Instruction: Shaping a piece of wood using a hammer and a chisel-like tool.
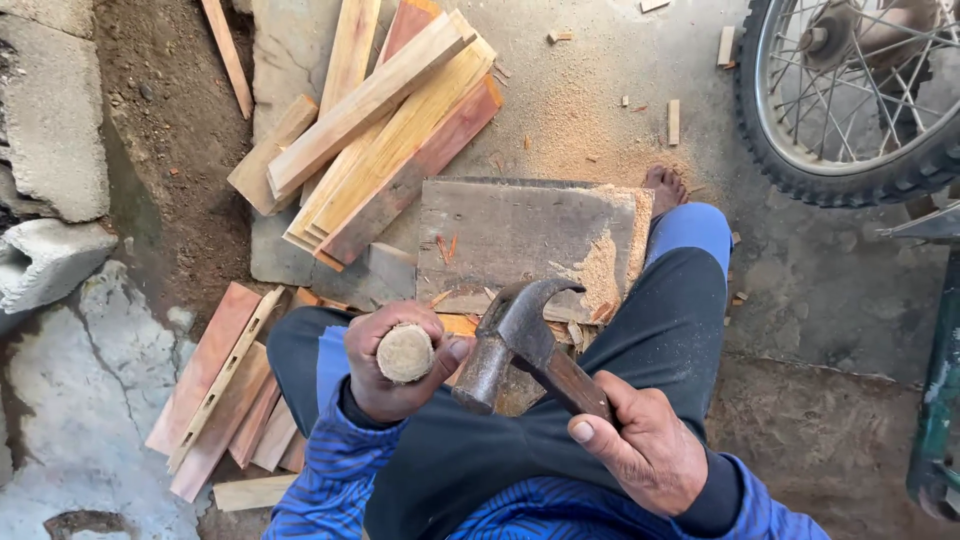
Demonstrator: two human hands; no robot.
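Right hand (645, 450) grips hammer (520, 345), left hand (392, 362) clutches round peg (405, 353) beside it; board (525, 245) beyond lies sawdusted, nothing struck yet.

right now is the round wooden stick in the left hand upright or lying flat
Upright: the stick shows its round end face to the camera, with the left hand fingers wrapped around it.

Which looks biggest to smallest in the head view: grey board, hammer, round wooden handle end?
1. grey board
2. hammer, though it sits nearer the camera in the right hand
3. round wooden handle end, gripped in the left hand
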